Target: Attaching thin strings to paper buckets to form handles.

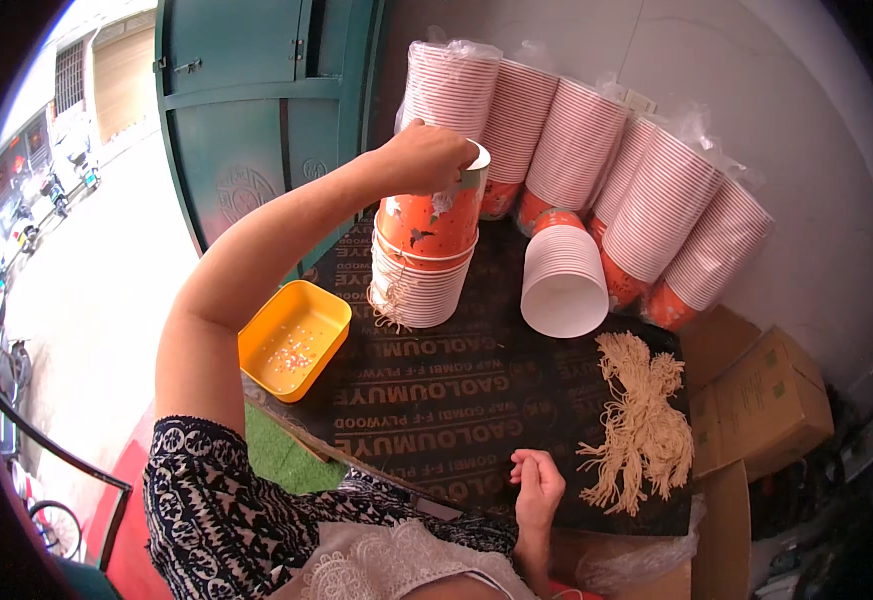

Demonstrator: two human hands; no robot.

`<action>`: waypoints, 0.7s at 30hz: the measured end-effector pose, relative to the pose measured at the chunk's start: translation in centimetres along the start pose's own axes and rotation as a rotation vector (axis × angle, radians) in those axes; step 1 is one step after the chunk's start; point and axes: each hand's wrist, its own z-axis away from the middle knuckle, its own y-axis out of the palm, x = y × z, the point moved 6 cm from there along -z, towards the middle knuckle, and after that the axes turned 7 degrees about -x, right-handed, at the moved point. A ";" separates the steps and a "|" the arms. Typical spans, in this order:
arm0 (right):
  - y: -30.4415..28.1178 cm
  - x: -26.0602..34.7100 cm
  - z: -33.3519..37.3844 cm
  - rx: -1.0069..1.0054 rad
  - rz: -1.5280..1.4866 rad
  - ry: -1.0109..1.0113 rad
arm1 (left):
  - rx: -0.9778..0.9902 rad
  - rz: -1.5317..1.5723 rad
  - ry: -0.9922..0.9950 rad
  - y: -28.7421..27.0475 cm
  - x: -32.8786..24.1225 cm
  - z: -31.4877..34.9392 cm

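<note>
My left hand (pixel 424 158) reaches across to the top of a stack of paper buckets, its fingers closed at the rim of the top orange paper bucket (pixel 426 225) with dark bat-like shapes. Below it, white-rimmed buckets (pixel 426 300) are nested on the table, with beige string ends (pixel 386 298) hanging down their left side. My right hand (pixel 538 490) is held by the table's front edge with its fingers curled in; nothing shows in it. To its right lies a bundle of beige string (pixel 643 425).
A yellow tray (pixel 328 350) with small colored bits sits at the table's left edge. Tall bagged bucket stacks (pixel 566 140) line the back wall. A shorter bucket stack (pixel 561 270) lies on its side before them. Cardboard boxes (pixel 771 400) stand at right, a green metal door (pixel 246 130) behind.
</note>
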 end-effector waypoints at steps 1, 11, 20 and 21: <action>0.0 -0.1 0.0 0.006 -0.003 0.006 | 0.000 0.000 0.001 0.1 -0.1 0.1; 0.1 0.3 -0.1 0.018 0.014 -0.013 | -0.044 -0.006 0.009 0.6 0.2 0.0; 0.1 0.3 0.0 0.012 0.006 -0.009 | -0.075 -0.010 0.019 1.1 -0.1 0.6; 0.1 0.3 0.1 0.014 0.010 -0.011 | -0.065 -0.027 0.014 1.2 -0.1 0.6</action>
